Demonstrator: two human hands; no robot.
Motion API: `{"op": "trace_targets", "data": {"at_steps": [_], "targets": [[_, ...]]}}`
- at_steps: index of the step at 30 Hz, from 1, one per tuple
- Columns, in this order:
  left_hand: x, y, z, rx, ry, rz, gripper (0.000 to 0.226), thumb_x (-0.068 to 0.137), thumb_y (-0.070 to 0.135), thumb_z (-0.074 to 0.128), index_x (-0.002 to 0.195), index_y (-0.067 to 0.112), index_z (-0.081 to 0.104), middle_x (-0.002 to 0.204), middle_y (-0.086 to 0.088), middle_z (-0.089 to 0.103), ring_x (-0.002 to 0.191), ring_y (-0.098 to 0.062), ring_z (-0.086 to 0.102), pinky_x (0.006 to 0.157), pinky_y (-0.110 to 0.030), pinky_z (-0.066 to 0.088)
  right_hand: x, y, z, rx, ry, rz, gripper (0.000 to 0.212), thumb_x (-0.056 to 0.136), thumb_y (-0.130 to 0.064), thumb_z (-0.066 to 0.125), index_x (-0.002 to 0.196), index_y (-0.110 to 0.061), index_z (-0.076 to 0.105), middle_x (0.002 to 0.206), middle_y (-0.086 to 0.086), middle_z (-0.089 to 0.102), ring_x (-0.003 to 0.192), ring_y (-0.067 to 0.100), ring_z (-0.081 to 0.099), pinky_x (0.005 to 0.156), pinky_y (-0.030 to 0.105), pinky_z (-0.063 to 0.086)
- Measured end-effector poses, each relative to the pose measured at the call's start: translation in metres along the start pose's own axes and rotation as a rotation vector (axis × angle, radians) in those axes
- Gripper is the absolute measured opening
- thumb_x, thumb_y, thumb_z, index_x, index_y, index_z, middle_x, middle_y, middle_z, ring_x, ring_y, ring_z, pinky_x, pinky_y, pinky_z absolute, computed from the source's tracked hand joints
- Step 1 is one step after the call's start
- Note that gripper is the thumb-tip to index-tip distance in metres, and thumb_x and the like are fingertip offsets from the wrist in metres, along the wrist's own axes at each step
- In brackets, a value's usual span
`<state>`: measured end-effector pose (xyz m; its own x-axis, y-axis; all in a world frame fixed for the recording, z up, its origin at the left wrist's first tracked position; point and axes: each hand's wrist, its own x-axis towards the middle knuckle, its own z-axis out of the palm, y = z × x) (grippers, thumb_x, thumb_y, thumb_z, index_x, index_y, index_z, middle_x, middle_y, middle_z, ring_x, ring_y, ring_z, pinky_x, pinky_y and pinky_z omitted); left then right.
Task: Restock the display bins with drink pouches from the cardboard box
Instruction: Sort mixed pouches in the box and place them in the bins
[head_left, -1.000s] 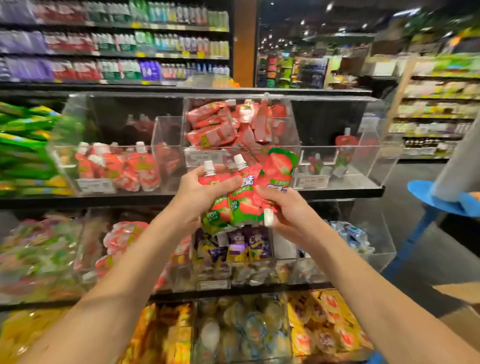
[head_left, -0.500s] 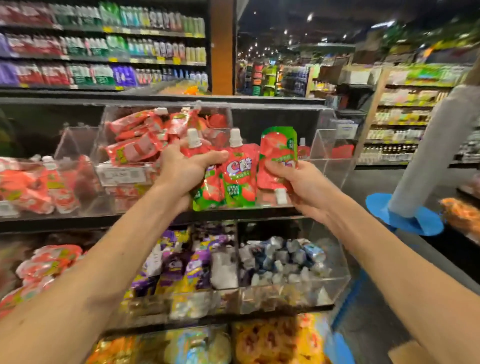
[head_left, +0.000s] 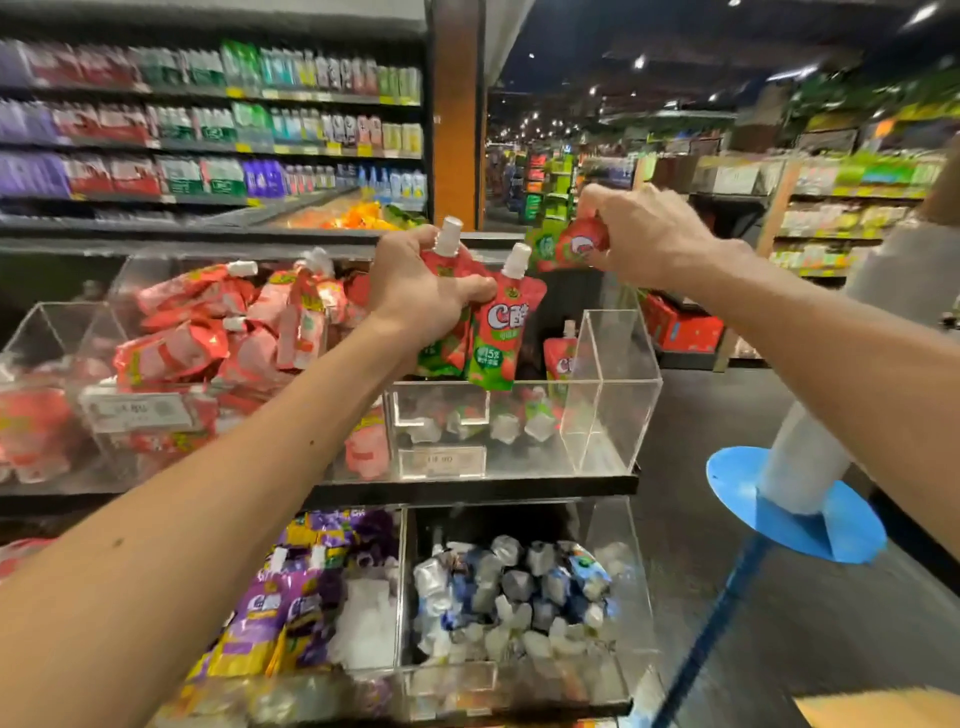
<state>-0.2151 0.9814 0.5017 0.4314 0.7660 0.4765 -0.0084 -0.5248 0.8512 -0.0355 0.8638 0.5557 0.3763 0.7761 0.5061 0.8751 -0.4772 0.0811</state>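
Observation:
My left hand grips two red and green drink pouches with white caps, held upright above the clear acrylic bin at the right end of the upper shelf. My right hand pinches a third pouch of the same kind, higher and to the right, over the back of that bin. One pouch stands inside the bin. The bin to its left is piled with red pouches. A corner of the cardboard box shows at the bottom right.
Lower bins hold purple pouches and blue and silver packets. A blue-based pole stands on the dark floor to the right. Stocked store shelves fill the background.
My view has swung right, bringing the right-end bin under my hands. My right hand has lifted its pouch up and away from the two in my left hand.

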Motion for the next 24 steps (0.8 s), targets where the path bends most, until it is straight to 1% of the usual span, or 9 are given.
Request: {"op": "trace_targets", "data": {"at_steps": [3, 7, 11, 13, 15, 17, 19, 22, 24], "targets": [[0.009, -0.014, 0.008, 0.016, -0.025, 0.024, 0.031, 0.068, 0.021, 0.091, 0.073, 0.023, 0.061, 0.077, 0.006, 0.069, 0.072, -0.009, 0.066, 0.064, -0.021, 0.052, 0.002, -0.001, 0.015, -0.184, -0.044, -0.097, 0.03, 0.094, -0.006, 0.057, 0.121, -0.015, 0.05, 0.088, 0.011, 0.059, 0.081, 0.034, 0.06, 0.066, 0.041, 0.047], [0.018, -0.025, 0.012, 0.015, -0.049, -0.015, 0.029, 0.068, 0.021, 0.092, 0.079, 0.019, 0.065, 0.081, 0.002, 0.073, 0.079, -0.014, 0.071, 0.077, -0.036, 0.06, 0.011, 0.003, 0.034, -0.258, 0.013, -0.134, 0.05, 0.09, 0.009, 0.052, 0.135, -0.004, 0.035, 0.07, 0.007, 0.046, 0.068, 0.032, 0.055, 0.058, 0.041, 0.041], [0.022, -0.026, 0.015, -0.007, -0.052, -0.018, 0.029, 0.067, 0.02, 0.092, 0.077, 0.021, 0.065, 0.081, 0.001, 0.074, 0.078, -0.015, 0.073, 0.076, -0.038, 0.061, 0.033, 0.007, 0.045, -0.296, 0.019, -0.155, 0.017, 0.092, 0.001, 0.058, 0.108, -0.003, 0.056, 0.083, 0.013, 0.062, 0.08, 0.037, 0.065, 0.062, 0.038, 0.043], [0.023, -0.025, 0.017, -0.003, -0.058, -0.018, 0.029, 0.068, 0.02, 0.092, 0.076, 0.022, 0.064, 0.078, 0.004, 0.073, 0.07, -0.007, 0.072, 0.066, -0.028, 0.059, 0.043, 0.009, 0.051, -0.317, -0.097, -0.189, 0.006, 0.093, -0.005, 0.061, 0.097, -0.002, 0.063, 0.086, 0.012, 0.063, 0.077, 0.032, 0.063, 0.063, 0.035, 0.043], [0.025, -0.021, 0.021, 0.001, -0.061, -0.017, 0.029, 0.069, 0.018, 0.091, 0.078, 0.021, 0.064, 0.077, 0.006, 0.072, 0.063, 0.0, 0.069, 0.056, -0.018, 0.054, 0.051, 0.015, 0.061, -0.323, -0.264, -0.214, 0.008, 0.092, -0.012, 0.065, 0.088, -0.006, 0.064, 0.075, 0.004, 0.057, 0.066, 0.023, 0.057, 0.058, 0.031, 0.043], [0.029, -0.019, 0.026, 0.027, -0.051, -0.011, 0.029, 0.068, 0.019, 0.091, 0.08, 0.021, 0.065, 0.078, 0.007, 0.072, 0.066, -0.001, 0.07, 0.059, -0.02, 0.055, 0.063, 0.026, 0.075, -0.26, -0.403, -0.186, 0.02, 0.092, -0.019, 0.065, 0.074, -0.015, 0.058, 0.067, -0.001, 0.053, 0.062, 0.02, 0.055, 0.058, 0.032, 0.049], [0.033, -0.017, 0.034, 0.061, -0.042, -0.018, 0.03, 0.067, 0.022, 0.092, 0.084, 0.02, 0.066, 0.08, 0.006, 0.073, 0.072, -0.005, 0.071, 0.065, -0.026, 0.057, 0.074, 0.038, 0.087, -0.181, -0.529, -0.141, 0.027, 0.09, -0.018, 0.064, 0.064, -0.018, 0.055, 0.065, -0.001, 0.057, 0.065, 0.022, 0.059, 0.07, 0.037, 0.058], [0.039, -0.016, 0.046, 0.078, -0.056, -0.027, 0.028, 0.068, 0.018, 0.091, 0.082, 0.018, 0.067, 0.079, 0.005, 0.074, 0.07, -0.006, 0.072, 0.065, -0.026, 0.058, 0.087, 0.048, 0.1, -0.068, -0.686, -0.117, 0.001, 0.086, -0.01, 0.07, 0.086, -0.009, 0.071, 0.082, 0.008, 0.069, 0.076, 0.026, 0.07, 0.074, 0.041, 0.061], [0.04, -0.016, 0.055, 0.065, -0.078, -0.016, 0.026, 0.07, 0.013, 0.09, 0.081, 0.015, 0.067, 0.076, 0.004, 0.073, 0.066, -0.003, 0.071, 0.059, -0.02, 0.055, 0.092, 0.051, 0.107, -0.034, -0.75, -0.096, 0.014, 0.088, -0.005, 0.068, 0.102, -0.002, 0.069, 0.092, 0.012, 0.07, 0.079, 0.031, 0.072, 0.064, 0.039, 0.06]]}}
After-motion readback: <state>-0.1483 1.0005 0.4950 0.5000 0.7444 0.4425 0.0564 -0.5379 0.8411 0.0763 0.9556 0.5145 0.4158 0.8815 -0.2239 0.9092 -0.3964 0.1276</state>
